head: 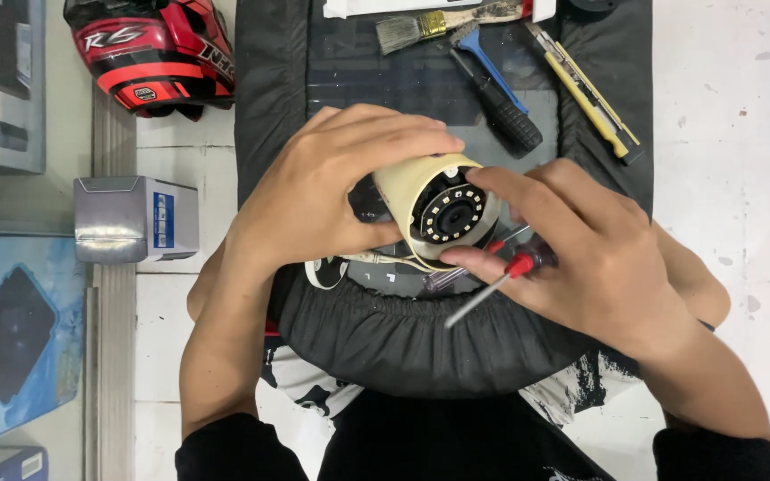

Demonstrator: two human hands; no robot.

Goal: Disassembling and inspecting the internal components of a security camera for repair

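Note:
My left hand (331, 191) wraps around a cream-coloured dome security camera (443, 209), whose dark lens face with a ring of small lights points up at me. My right hand (581, 254) touches the camera's front rim with its fingertips and also holds a small red-collared screwdriver (492, 283), its metal shaft pointing down-left below the camera. Both hands are over a black padded mat (403, 338) on my lap.
At the mat's far end lie a paintbrush (421, 28), a blue-and-black screwdriver (501, 93) and a yellow utility knife (590, 89). A red and black helmet (149, 53) and a small grey box (131, 218) are at the left, with larger boxes (6, 338) beside them.

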